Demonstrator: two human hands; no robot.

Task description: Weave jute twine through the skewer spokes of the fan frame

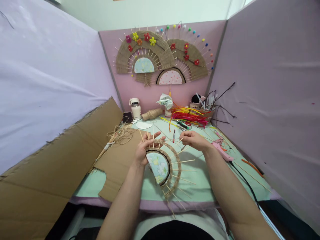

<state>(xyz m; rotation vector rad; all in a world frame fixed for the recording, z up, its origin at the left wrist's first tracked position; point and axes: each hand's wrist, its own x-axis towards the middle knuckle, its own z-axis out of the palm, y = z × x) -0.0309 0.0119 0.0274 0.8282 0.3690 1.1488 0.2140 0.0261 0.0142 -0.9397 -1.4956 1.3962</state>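
My left hand [145,146] grips the upper left edge of a half-round fan [158,168], which tilts above the table. The fan has a blue floral fabric centre with a dark rim, thin wooden sticks spreading outward, and a band of twine [179,166] wound across them. To its upper right, my right hand [191,139] is closed in a pinch near a stick tip. Whether twine or a stick lies between those fingers is too small to make out. A red crayon-like stick [174,136] lies between the hands.
A pink glue gun [222,151] with a black cord lies to the right. Cardboard sheets [120,160] and a stick bundle [101,153] occupy the left. Behind are a twine roll [152,114], a bottle [135,109] and red pipe cleaners [191,116]. Finished fans [145,46] hang on the back panel.
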